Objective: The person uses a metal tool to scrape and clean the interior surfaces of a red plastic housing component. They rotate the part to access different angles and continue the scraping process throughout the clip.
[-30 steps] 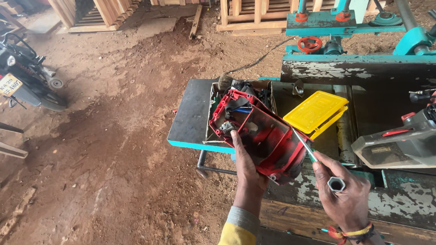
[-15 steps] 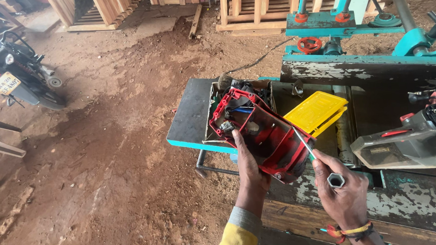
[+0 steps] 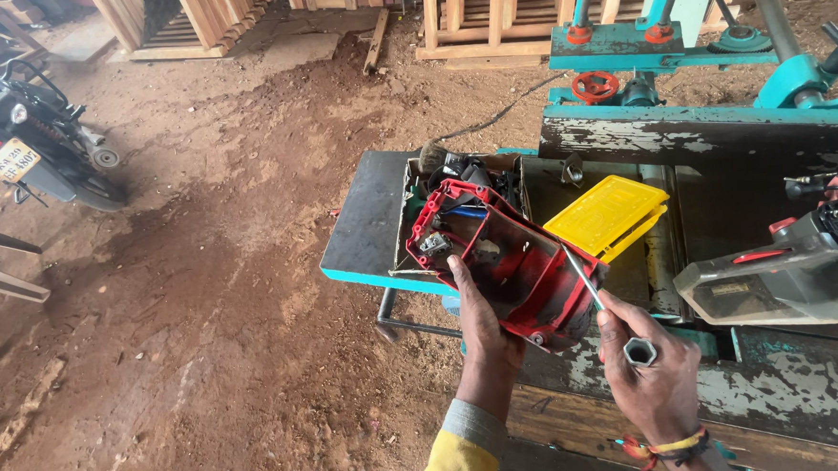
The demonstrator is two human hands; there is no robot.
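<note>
My left hand (image 3: pixel 483 323) grips a red plastic tool housing (image 3: pixel 506 260), opened so its dark inner parts show, and holds it tilted above the bench edge. My right hand (image 3: pixel 648 367) holds a thin metal driver (image 3: pixel 586 282) with a hexagonal socket end at the palm; its tip reaches into the right side of the housing. A yellow plastic lid (image 3: pixel 607 216) lies just behind the housing on the bench.
A worn teal and black machine table (image 3: pixel 716 249) carries a tray of parts (image 3: pixel 463 171) and a grey power tool (image 3: pixel 794 273) at right. A motorbike (image 3: pixel 22 142) stands at far left on the dirt floor. Wooden frames (image 3: pixel 484 12) line the back.
Both hands and the red housing stay almost in the same place; the view has shifted only slightly.
</note>
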